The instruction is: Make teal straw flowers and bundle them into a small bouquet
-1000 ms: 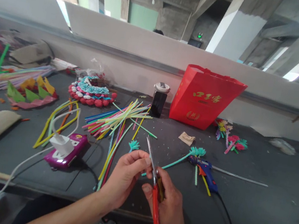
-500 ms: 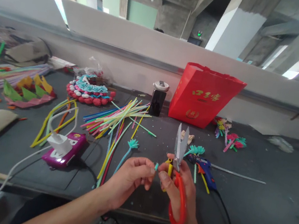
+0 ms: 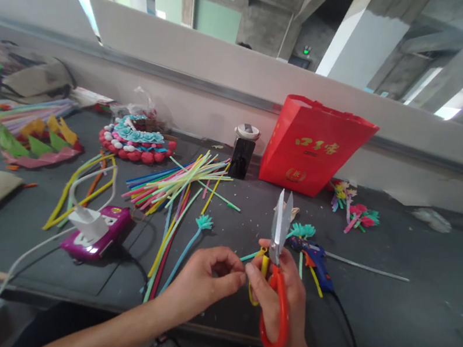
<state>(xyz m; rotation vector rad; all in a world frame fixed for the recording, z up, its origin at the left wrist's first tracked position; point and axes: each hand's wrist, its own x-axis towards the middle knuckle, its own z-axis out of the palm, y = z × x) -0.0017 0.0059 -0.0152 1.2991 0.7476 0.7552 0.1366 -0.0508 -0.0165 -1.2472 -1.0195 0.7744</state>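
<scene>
My right hand (image 3: 283,301) is closed around red-handled scissors (image 3: 276,317), whose blades point up and away. A small yellow-handled tool (image 3: 263,268) is also tucked in its fingers. My left hand (image 3: 207,279) is closed in a pinch, its fingertips meeting those of my right hand. What lies between them is too small to make out. A short teal strip (image 3: 249,256) shows just beyond the fingertips. Left of the hands lies a blue stem with a teal fringed flower head (image 3: 204,222). Another teal flower (image 3: 303,230) lies beyond my right hand, by a blue glue gun (image 3: 316,265).
Coloured strips (image 3: 185,183) are heaped mid-table. A purple power strip (image 3: 97,234) with a white plug sits left. Behind stand a red bag (image 3: 315,152) and a cup with a phone (image 3: 242,157) against it. Finished-looking flowers (image 3: 358,212) lie right, a beaded ring-shaped piece (image 3: 139,140) back left.
The teal piece seen between the fingertips is no longer visible there; a teal strip now shows beyond them. My left fingers have shifted against the right hand. The scissors stay in the right hand.
</scene>
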